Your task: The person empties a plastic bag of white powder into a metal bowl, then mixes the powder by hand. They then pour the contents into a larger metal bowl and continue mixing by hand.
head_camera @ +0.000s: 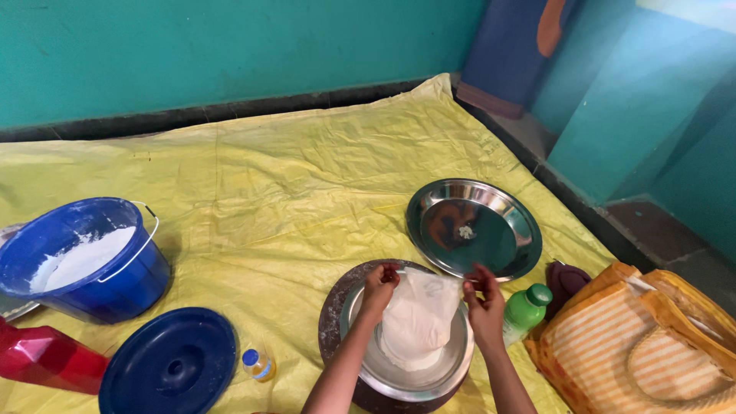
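I see both hands lifting a thin white dough sheet [420, 318] by its upper edge over a steel plate [452, 366], which sits on a round dark board [335, 307]. My left hand [379, 289] has its grip pinched on the sheet's left corner; my right hand [484, 304] pinches the right corner. The sheet's lower part rests on the plate. Just beyond lies an empty steel dish [506, 222], with a green bottle [525, 309] beside my right hand. A blue bucket [115, 287] of white flour and its blue lid [169, 363] sit well apart on the yellow floor sheet [291, 176].
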